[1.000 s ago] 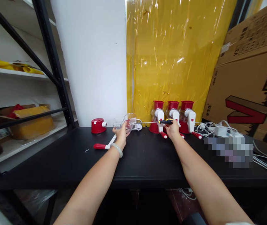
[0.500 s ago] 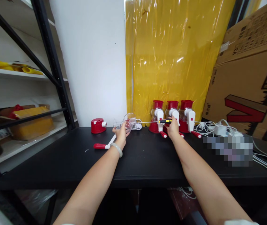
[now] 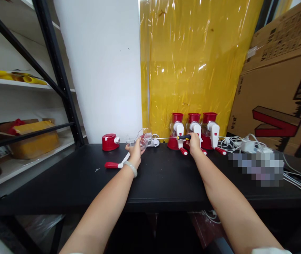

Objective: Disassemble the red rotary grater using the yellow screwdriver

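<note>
My left hand (image 3: 134, 150) is closed around a clear plastic grater body (image 3: 145, 137), which lies on its side just above the black tabletop. In my right hand (image 3: 194, 141) is a screwdriver (image 3: 184, 137) with a black and yellow handle, held level. Its long thin shaft points left, and the tip meets the right end of the clear body; the exact contact is too small to make out. A white crank with a red grip (image 3: 111, 165) lies by my left wrist. Left of that hand stands a red base (image 3: 109, 141) with a white knob on its side.
Three red and white rotary graters (image 3: 177, 132) stand in a row behind my right hand. White cables and adapters (image 3: 251, 144) lie at the right, before a large cardboard box (image 3: 277, 91). A black-framed shelf (image 3: 60, 70) rises at the left.
The screwdriver handle has turned a little in my right hand, its yellow marking now showing less. Both hands keep their places; the whole view shifts very slightly.
</note>
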Action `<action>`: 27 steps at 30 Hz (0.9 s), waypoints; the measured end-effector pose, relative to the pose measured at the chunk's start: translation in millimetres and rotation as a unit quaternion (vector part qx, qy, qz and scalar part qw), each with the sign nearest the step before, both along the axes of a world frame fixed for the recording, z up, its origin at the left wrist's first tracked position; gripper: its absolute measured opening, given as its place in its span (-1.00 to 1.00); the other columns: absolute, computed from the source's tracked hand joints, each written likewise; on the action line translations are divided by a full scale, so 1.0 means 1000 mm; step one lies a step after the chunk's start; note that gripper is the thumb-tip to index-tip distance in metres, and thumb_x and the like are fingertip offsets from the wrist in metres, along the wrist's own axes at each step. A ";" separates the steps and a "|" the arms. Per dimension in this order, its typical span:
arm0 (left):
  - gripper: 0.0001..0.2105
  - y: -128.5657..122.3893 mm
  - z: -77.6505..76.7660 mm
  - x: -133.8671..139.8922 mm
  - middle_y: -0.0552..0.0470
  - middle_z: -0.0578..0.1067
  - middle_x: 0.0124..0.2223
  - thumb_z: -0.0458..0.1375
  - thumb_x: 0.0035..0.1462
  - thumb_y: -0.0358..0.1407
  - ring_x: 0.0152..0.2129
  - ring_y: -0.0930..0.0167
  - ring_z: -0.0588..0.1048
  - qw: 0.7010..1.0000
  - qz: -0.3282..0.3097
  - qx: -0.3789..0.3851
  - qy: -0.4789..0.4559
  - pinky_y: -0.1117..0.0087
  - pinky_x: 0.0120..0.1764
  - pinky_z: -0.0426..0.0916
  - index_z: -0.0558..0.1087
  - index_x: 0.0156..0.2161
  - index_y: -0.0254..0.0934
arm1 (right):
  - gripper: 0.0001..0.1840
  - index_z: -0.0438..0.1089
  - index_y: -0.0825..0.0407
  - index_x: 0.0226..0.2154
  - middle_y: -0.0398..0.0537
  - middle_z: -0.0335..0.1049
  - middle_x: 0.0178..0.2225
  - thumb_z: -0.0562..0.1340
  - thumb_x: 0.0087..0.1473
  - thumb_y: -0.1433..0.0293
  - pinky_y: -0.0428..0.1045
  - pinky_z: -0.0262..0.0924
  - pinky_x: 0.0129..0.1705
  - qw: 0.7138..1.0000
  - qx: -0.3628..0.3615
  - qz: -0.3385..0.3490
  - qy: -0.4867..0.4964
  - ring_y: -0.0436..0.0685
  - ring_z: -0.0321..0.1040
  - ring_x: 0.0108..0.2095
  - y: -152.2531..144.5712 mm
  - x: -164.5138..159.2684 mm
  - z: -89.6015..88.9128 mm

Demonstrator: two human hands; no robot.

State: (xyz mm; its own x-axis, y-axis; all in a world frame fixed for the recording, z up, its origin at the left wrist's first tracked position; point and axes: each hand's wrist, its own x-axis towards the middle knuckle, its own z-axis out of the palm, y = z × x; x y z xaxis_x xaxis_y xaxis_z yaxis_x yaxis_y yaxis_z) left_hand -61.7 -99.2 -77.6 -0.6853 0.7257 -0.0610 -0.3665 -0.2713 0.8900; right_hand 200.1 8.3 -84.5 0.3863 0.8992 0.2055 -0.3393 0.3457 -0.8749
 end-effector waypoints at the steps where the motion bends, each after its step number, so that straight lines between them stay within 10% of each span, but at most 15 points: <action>1: -0.29 0.000 0.000 0.000 -0.10 0.55 -0.09 0.36 0.15 -0.19 -0.32 0.31 0.65 1.000 0.000 0.003 0.002 0.25 -0.21 0.57 -0.01 0.23 -0.11 | -0.91 0.35 -0.05 -0.41 -0.25 0.30 -0.53 0.13 0.00 0.37 -0.09 0.11 -0.56 1.000 -0.006 0.005 0.030 0.00 0.23 -0.59 -0.001 -0.001 0.002; 12: -0.28 -0.001 -0.003 0.005 -0.15 0.56 -0.04 0.36 0.17 -0.20 -0.39 0.37 0.64 0.999 -0.030 0.025 0.037 0.24 -0.21 0.57 -0.04 0.22 -0.11 | -0.87 0.27 -0.03 -0.34 -0.16 0.49 -0.46 0.17 -0.04 0.34 -0.07 0.26 -0.43 0.984 0.023 0.064 0.167 0.08 0.46 -0.39 -0.007 0.002 0.008; 22: -0.26 -0.001 -0.002 0.005 -0.17 0.56 -0.03 0.36 0.17 -0.20 -0.38 0.37 0.64 0.999 -0.020 0.014 0.030 0.28 -0.24 0.57 -0.06 0.25 -0.12 | -0.62 0.21 -0.07 -0.37 -0.10 0.39 -0.36 0.10 0.23 -0.01 0.05 0.29 -0.07 0.979 0.006 -0.173 -0.110 0.16 0.40 -0.20 -0.005 0.003 0.002; 27: -0.25 -0.002 -0.001 0.005 -0.16 0.56 -0.03 0.34 0.19 -0.19 -0.36 0.36 0.65 0.999 -0.013 0.019 0.030 0.29 -0.23 0.56 -0.06 0.27 -0.13 | -0.59 0.17 -0.08 -0.36 -0.17 0.31 -0.46 0.20 0.17 -0.05 0.05 0.25 -0.21 0.975 -0.005 -0.154 -0.158 0.15 0.36 -0.35 -0.008 0.003 0.001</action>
State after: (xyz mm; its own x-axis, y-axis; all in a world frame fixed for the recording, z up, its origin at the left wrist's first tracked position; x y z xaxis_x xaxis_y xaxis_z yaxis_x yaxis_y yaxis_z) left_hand -56.9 -101.4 -79.1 -0.6672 0.7448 0.0075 -0.3211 -0.2968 0.8993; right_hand 202.8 0.3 -83.3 0.5576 0.7528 0.3499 0.0674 0.3791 -0.9229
